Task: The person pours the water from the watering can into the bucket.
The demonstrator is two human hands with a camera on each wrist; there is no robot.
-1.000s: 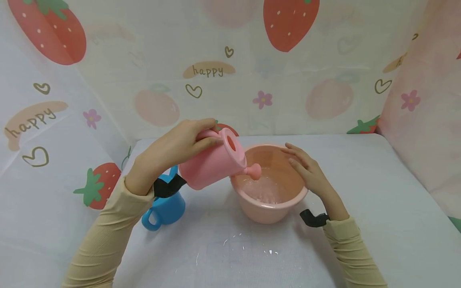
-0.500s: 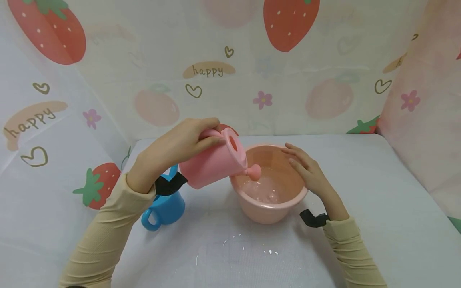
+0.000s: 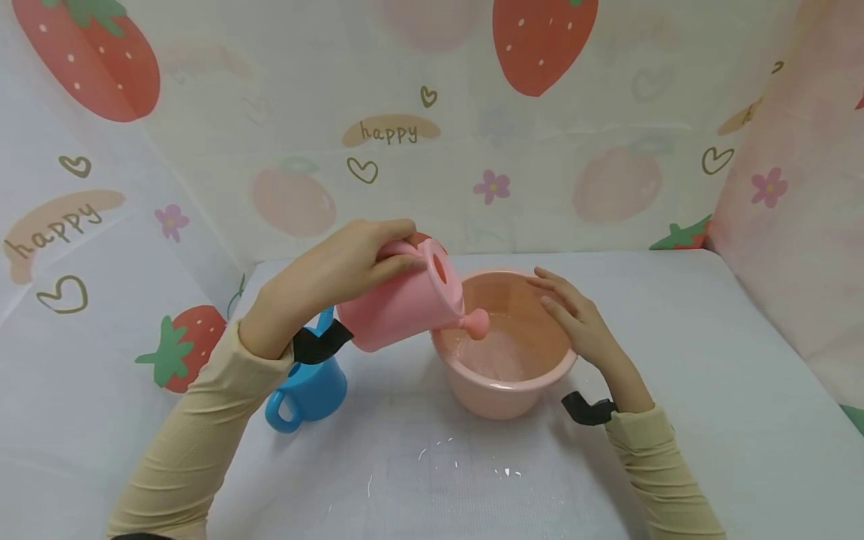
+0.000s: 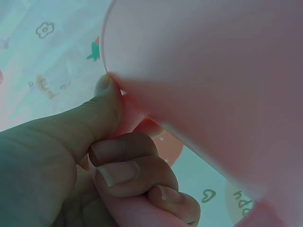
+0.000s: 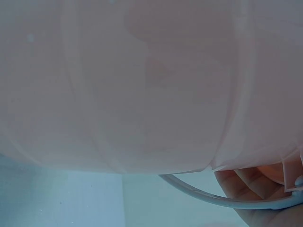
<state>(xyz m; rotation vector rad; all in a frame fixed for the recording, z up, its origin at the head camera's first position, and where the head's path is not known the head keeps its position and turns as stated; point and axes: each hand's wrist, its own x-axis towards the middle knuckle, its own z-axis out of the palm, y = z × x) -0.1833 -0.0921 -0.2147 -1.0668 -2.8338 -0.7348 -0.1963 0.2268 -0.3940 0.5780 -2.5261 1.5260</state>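
My left hand [image 3: 358,262] grips the handle of a pink watering can [image 3: 398,307], its fingers curled round it in the left wrist view. The can is tilted to the right, and its round sprinkler head [image 3: 476,324] hangs over the left part of a pink basin [image 3: 499,401]. Water [image 3: 496,356] glistens in the basin's bottom. On the basin's right rim, my right hand [image 3: 577,322] holds on, with some fingers reaching over the inner wall. In the right wrist view, the basin's wall [image 5: 151,104] fills most of the picture, and the fingers [image 5: 246,184] show at the lower right.
A blue watering can [image 3: 313,394] stands on the white table [image 3: 405,480] at the left, partly hidden behind my left wrist. Water drops [image 3: 508,472] lie on the table in front of the basin. A printed backdrop [image 3: 540,165] closes off the back and sides.
The pink watering can and my left hand have shifted very slightly right. The water in the basin bubbled half a second ago and looks calmer now. My right hand has stayed in place.
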